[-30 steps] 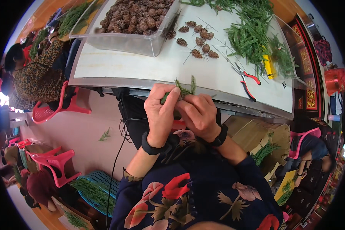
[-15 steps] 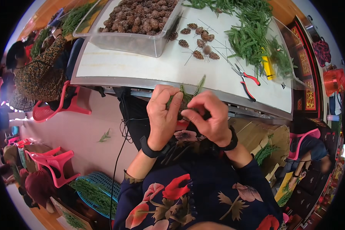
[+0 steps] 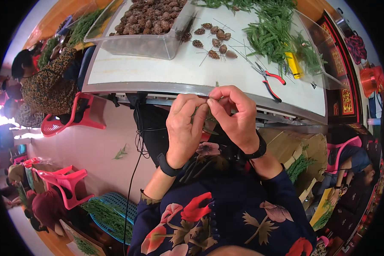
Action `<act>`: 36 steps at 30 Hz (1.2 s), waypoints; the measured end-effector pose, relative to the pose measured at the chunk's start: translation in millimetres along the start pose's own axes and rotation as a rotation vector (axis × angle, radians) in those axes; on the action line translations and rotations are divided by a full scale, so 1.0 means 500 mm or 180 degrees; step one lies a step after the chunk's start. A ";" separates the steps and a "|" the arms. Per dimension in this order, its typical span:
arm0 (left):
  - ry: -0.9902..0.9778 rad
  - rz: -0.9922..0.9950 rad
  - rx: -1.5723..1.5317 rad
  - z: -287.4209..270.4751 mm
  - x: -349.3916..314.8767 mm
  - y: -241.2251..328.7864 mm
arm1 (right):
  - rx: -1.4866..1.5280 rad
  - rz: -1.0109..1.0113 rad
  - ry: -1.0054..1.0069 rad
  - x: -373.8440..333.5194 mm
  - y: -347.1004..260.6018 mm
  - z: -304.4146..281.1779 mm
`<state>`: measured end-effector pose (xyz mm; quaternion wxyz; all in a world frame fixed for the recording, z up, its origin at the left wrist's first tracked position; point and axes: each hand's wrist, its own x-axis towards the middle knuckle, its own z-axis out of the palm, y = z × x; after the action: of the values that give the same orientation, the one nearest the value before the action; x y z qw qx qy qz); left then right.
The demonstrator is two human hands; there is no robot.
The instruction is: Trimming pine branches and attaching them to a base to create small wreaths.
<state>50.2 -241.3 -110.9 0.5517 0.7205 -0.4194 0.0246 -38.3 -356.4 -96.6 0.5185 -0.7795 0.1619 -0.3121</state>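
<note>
Just below the centre of the frame, at the near edge of the white desk, the left hand and the right hand meet fingertip to fingertip over a small green sprig. The fingers of both hands are pinched on it, the right thumb and forefinger closed at its upper end, the left fingers curled around its lower part. The step looks like fine assembling or binding of the sprig, held off the desk over the lap. The next move would likely call for a steady pinch from one hand while the other shifts its hold, so the piece does not slip. Most of the sprig is hidden by the fingers; its long axis seems to run from lower centre up toward the desk edge, a tiny tip showing above the knuckles. Higher up lie loose pine cones, a clear tub of cones, green sprigs in a heap and red-handled pliers.
</note>
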 end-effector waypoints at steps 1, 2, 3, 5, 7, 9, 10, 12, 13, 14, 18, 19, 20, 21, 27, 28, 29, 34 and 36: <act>0.0039 0.0197 0.0168 0.000 0.000 -0.002 | 0.0446 0.0105 0.0096 -0.006 0.001 0.005; 0.0076 0.0395 0.0331 0.002 0.000 -0.004 | 0.0889 0.0209 0.0196 -0.012 0.002 0.009; 0.0053 0.0410 0.0318 0.005 -0.002 -0.005 | 0.1328 0.0345 0.0346 -0.015 0.002 0.010; -0.0083 -0.0234 -0.0511 0.012 -0.007 -0.005 | 0.1453 0.0461 0.0314 -0.015 0.001 0.007; -0.0156 -0.0557 -0.0921 0.011 -0.008 -0.007 | 0.1742 0.0765 0.0287 -0.005 -0.001 0.004; -0.0318 -0.0846 -0.0993 0.007 -0.007 -0.009 | 0.1624 0.0920 0.0023 0.014 -0.001 -0.010; -0.0425 -0.1030 -0.1040 0.007 -0.004 -0.012 | 0.1507 0.1078 -0.0248 0.025 -0.001 -0.020; -0.0439 -0.1019 -0.1163 0.010 0.008 -0.023 | 0.1382 0.1252 -0.0522 0.044 0.001 -0.031; -0.0455 -0.1037 -0.1277 0.011 0.014 -0.029 | 0.1318 0.1356 -0.0549 0.052 0.003 -0.032; -0.0506 -0.1106 -0.1365 0.010 0.020 -0.036 | 0.1257 0.1461 -0.0577 0.060 0.005 -0.032; -0.0756 -0.1072 -0.1338 0.009 0.042 -0.056 | 0.1049 0.1397 -0.0710 0.083 0.022 -0.028; -0.0751 -0.1099 -0.1339 0.008 0.045 -0.059 | 0.0997 0.1321 -0.0734 0.086 0.027 -0.027; -0.0810 -0.1335 -0.1552 0.006 0.047 -0.061 | 0.0974 0.1325 -0.0788 0.088 0.032 -0.024; -0.0863 -0.1570 -0.1764 0.003 0.050 -0.062 | 0.0685 0.0961 -0.0723 0.089 0.037 -0.020; -0.0970 -0.2450 -0.2781 -0.005 0.064 -0.075 | -0.0287 -0.0784 -0.0827 0.113 0.055 -0.018; -0.0993 -0.2291 -0.2649 -0.004 0.067 -0.078 | -0.0299 -0.0791 -0.0865 0.123 0.056 -0.023; -0.1023 -0.2132 -0.2518 -0.003 0.068 -0.080 | -0.0310 -0.0829 -0.1059 0.135 0.055 -0.031; -0.1159 -0.1795 -0.2039 -0.005 0.067 -0.080 | -0.0783 -0.1091 -0.1672 0.177 0.040 -0.064; -0.1228 -0.1858 -0.2104 -0.005 0.064 -0.079 | -0.1023 -0.1223 -0.1806 0.182 0.035 -0.069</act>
<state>97.0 -256.1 -124.5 0.6472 0.5856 -0.2797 -0.4000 8.7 -440.3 -74.1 0.3458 -0.9224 -0.0904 -0.1460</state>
